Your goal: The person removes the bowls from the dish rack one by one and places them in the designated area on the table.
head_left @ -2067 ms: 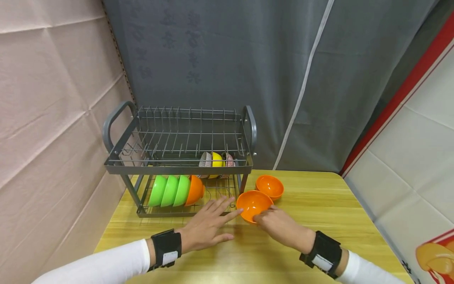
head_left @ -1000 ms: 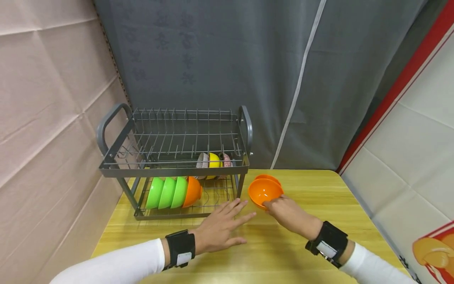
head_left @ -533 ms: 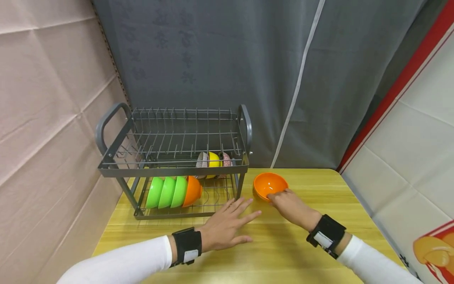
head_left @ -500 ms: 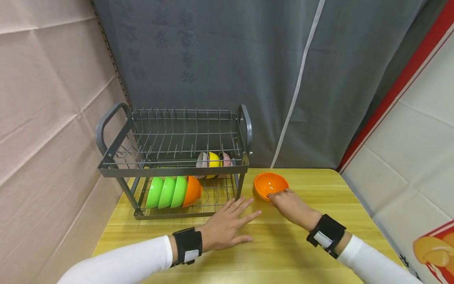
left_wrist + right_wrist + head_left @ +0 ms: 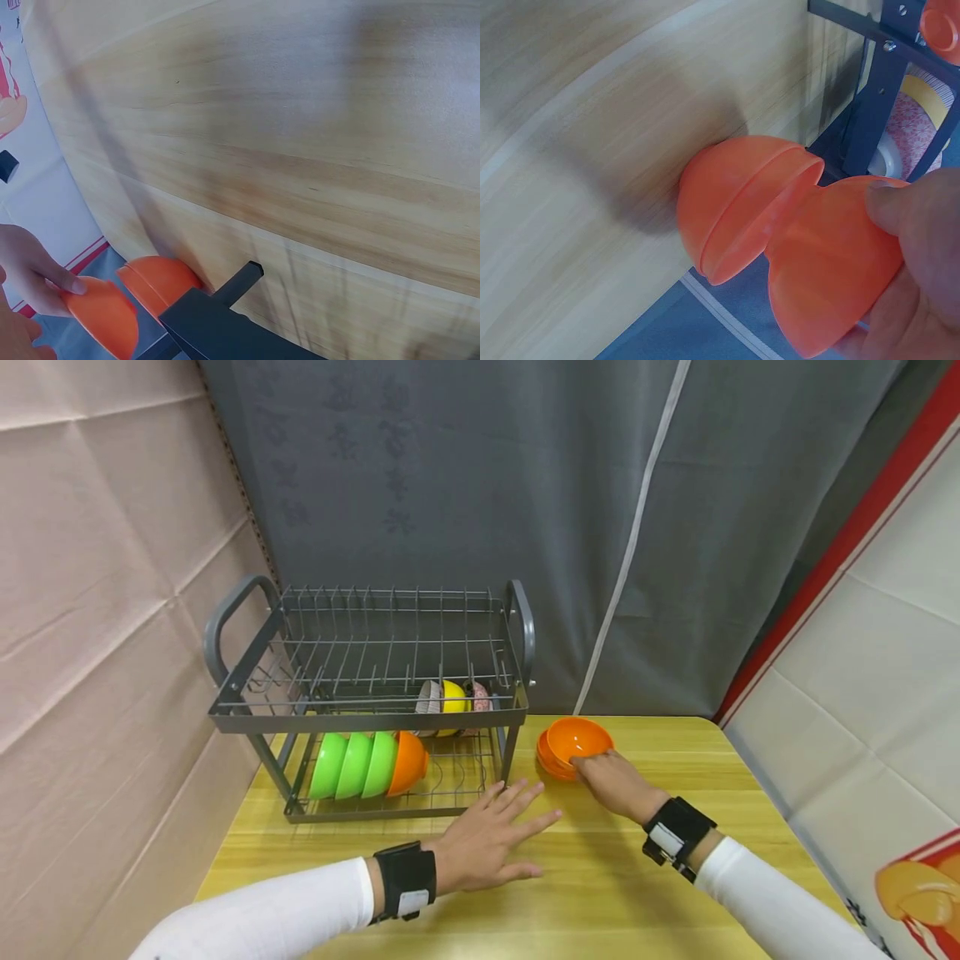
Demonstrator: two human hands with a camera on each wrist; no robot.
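Observation:
My right hand (image 5: pixel 609 779) pinches the near rim of an orange bowl (image 5: pixel 579 737), thumb (image 5: pixel 897 205) on its outside. That bowl (image 5: pixel 832 266) is tilted and sits partly inside a second orange bowl (image 5: pixel 735 202), which rests on the wooden table (image 5: pixel 675 860) just right of the rack. The left wrist view shows both bowls, the held one (image 5: pixel 99 316) and the lower one (image 5: pixel 161 279). My left hand (image 5: pixel 497 837) lies flat on the table with its fingers spread, in front of the rack's right end, holding nothing.
A grey two-tier dish rack (image 5: pixel 367 717) stands at the back left. Its lower tier holds three green bowls (image 5: pixel 356 764) and an orange bowl (image 5: pixel 409 762) on edge; a yellow bowl (image 5: pixel 454 697) and patterned ones stand behind. A grey curtain hangs at the back.
My right hand carried the orange bowl from in front of the rack back and to the right, into the other orange bowl. My left hand slid slightly right, still flat.

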